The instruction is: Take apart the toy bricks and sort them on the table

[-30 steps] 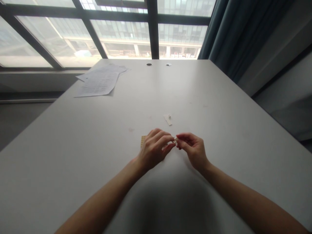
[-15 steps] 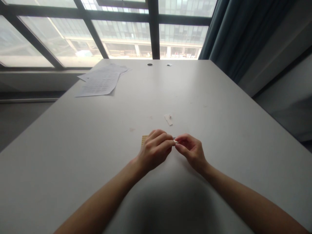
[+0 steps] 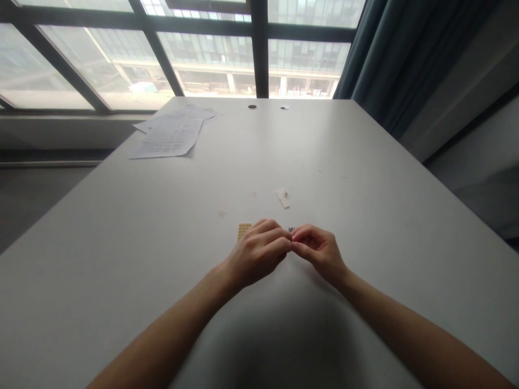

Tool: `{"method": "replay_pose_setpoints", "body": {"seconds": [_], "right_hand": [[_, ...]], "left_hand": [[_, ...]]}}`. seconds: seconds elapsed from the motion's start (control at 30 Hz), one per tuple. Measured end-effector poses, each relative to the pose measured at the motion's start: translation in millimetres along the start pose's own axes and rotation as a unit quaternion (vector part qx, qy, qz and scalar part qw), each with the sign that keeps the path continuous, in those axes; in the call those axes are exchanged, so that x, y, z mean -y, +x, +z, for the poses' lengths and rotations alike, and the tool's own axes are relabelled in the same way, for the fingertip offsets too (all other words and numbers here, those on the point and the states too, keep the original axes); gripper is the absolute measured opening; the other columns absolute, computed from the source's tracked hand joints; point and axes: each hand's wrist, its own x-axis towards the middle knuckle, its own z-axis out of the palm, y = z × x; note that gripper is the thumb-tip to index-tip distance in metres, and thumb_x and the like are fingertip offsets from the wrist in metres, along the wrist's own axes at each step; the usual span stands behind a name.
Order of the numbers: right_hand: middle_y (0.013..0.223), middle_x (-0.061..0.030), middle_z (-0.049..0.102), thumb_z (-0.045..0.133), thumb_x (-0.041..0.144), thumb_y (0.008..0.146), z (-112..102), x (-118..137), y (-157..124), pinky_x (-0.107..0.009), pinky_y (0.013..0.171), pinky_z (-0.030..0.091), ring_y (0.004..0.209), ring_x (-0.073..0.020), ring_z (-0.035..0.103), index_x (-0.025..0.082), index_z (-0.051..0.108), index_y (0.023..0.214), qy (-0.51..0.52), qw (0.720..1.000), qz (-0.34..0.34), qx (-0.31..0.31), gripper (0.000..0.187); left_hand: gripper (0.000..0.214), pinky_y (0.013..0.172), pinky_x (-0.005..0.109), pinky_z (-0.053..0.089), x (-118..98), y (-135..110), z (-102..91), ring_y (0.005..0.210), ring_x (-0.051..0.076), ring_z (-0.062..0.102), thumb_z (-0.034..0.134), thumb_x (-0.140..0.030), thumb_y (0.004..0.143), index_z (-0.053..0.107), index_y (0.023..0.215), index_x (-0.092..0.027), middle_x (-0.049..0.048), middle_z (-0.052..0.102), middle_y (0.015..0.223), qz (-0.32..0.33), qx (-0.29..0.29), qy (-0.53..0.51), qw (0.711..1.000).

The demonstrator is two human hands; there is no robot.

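My left hand [image 3: 261, 248] and my right hand [image 3: 318, 246] meet at the fingertips low over the white table. Both are closed, thumb against fingers. Whatever they pinch between them is mostly covered; a small dark bit [image 3: 291, 229] shows just beyond the fingertips, too tiny to name. A yellow sheet with rows of small marks [image 3: 244, 231] sticks out behind my left hand, which hides the rest of it. Beyond the hands lies a small white slip [image 3: 283, 198] with a little lump on it.
Printed papers [image 3: 170, 135] overlap at the far left of the table [image 3: 385, 232]. Two round cable holes, one of them a dark hole [image 3: 252, 107], sit near the far edge. Behind are a window and a dark curtain [image 3: 377, 59] on the right.
The fingertips have come closer together, and the pale bit seen between them is now covered. A dark bit shows more clearly beyond them. The whole view has shifted slightly.
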Motion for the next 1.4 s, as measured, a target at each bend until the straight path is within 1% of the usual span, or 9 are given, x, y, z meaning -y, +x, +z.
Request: {"method": "replay_pose_setpoints", "body": {"seconds": [0.2, 0.37, 0.47, 0.6, 0.67, 0.77, 0.9, 1.03, 1.4], "right_hand": [[0.076, -0.0015, 0.068, 0.077, 0.032, 0.071, -4, 1, 3, -0.028, 0.068, 0.052, 0.072, -0.0149, 0.063, 0.019, 0.068, 0.078, -0.005, 0.999, 0.040, 0.007, 0.018], [0.077, -0.0020, 0.070, 0.081, 0.034, 0.065, -8, 1, 7, -0.029, 0.071, 0.052, 0.073, -0.0151, 0.063, 0.018, 0.068, 0.077, 0.013, 0.994, 0.101, 0.032, 0.024], [0.073, -0.0016, 0.067, 0.082, 0.037, 0.064, -12, 1, 8, -0.028, 0.065, 0.049, 0.068, -0.0144, 0.060, 0.017, 0.068, 0.076, -0.011, 0.993, 0.111, 0.048, 0.027], [0.053, 0.0058, 0.048, 0.079, 0.039, 0.068, -15, 2, 8, -0.023, 0.050, 0.035, 0.052, -0.0092, 0.041, 0.017, 0.070, 0.079, -0.129, 0.987, 0.076, 0.061, 0.026], [0.050, 0.0077, 0.040, 0.078, 0.036, 0.070, -15, 1, 7, -0.023, 0.048, 0.030, 0.049, -0.0084, 0.035, 0.018, 0.071, 0.080, -0.193, 0.978, 0.051, 0.065, 0.022], [0.059, 0.0050, 0.052, 0.075, 0.027, 0.073, -14, 0, 4, -0.023, 0.052, 0.035, 0.053, -0.0089, 0.039, 0.020, 0.070, 0.082, -0.270, 0.958, -0.007, 0.093, 0.012], [0.085, -0.0005, 0.069, 0.069, 0.015, 0.077, -12, -5, 1, -0.024, 0.066, 0.045, 0.066, -0.0116, 0.055, 0.021, 0.067, 0.082, -0.340, 0.925, -0.084, 0.146, 0.008], [0.090, -0.0031, 0.071, 0.065, 0.012, 0.078, -13, -10, 0, -0.029, 0.080, 0.048, 0.083, -0.0167, 0.063, 0.021, 0.065, 0.082, -0.391, 0.897, -0.125, 0.167, 0.010], [0.095, -0.0028, 0.071, 0.062, 0.013, 0.080, -11, -15, -2, -0.028, 0.080, 0.050, 0.086, -0.0164, 0.065, 0.021, 0.064, 0.083, -0.429, 0.873, -0.159, 0.171, 0.009]], "left_hand": [[0.019, 0.069, 0.029, 0.041, -1, -2, -2.0, 0.070, 0.014, 0.051, 0.047, -0.011, 0.090, 0.049, 0.073, -0.019, 0.0021, 0.066, 0.077, 0.033, 0.033, 0.062, 0.997], [0.022, 0.070, 0.029, 0.040, 1, -2, -1.8, 0.071, 0.014, 0.052, 0.043, -0.013, 0.093, 0.049, 0.073, -0.019, 0.0021, 0.065, 0.075, 0.034, 0.052, 0.072, 0.995], [0.022, 0.069, 0.028, 0.040, 1, -1, -3.4, 0.070, 0.013, 0.052, 0.043, -0.014, 0.093, 0.051, 0.074, -0.019, 0.0011, 0.065, 0.072, 0.033, 0.066, 0.065, 0.995], [0.013, 0.069, 0.029, 0.041, 5, -1, -9.3, 0.072, 0.014, 0.054, 0.052, -0.017, 0.089, 0.057, 0.078, -0.020, 0.0011, 0.067, 0.077, 0.009, 0.066, 0.042, 0.997], [0.010, 0.070, 0.029, 0.041, 8, -1, -13.6, 0.074, 0.014, 0.055, 0.055, -0.019, 0.088, 0.058, 0.078, -0.020, 0.0016, 0.068, 0.080, -0.008, 0.059, 0.043, 0.997], [0.008, 0.070, 0.029, 0.042, 12, -3, -20.9, 0.074, 0.014, 0.056, 0.061, -0.023, 0.085, 0.058, 0.078, -0.020, 0.0014, 0.068, 0.081, -0.020, 0.038, 0.059, 0.997], [0.011, 0.071, 0.029, 0.042, 16, -3, -29.2, 0.072, 0.014, 0.055, 0.068, -0.024, 0.081, 0.058, 0.078, -0.020, 0.0003, 0.067, 0.078, -0.028, 0.006, 0.076, 0.997], [0.010, 0.070, 0.029, 0.042, 17, -2, -32.0, 0.070, 0.013, 0.055, 0.066, -0.023, 0.082, 0.058, 0.077, -0.020, -0.0002, 0.067, 0.076, -0.039, -0.012, 0.093, 0.995], [0.010, 0.069, 0.030, 0.041, 16, -3, -28.1, 0.070, 0.014, 0.054, 0.064, -0.022, 0.083, 0.057, 0.077, -0.020, -0.0001, 0.066, 0.076, -0.034, -0.002, 0.102, 0.994]]}}
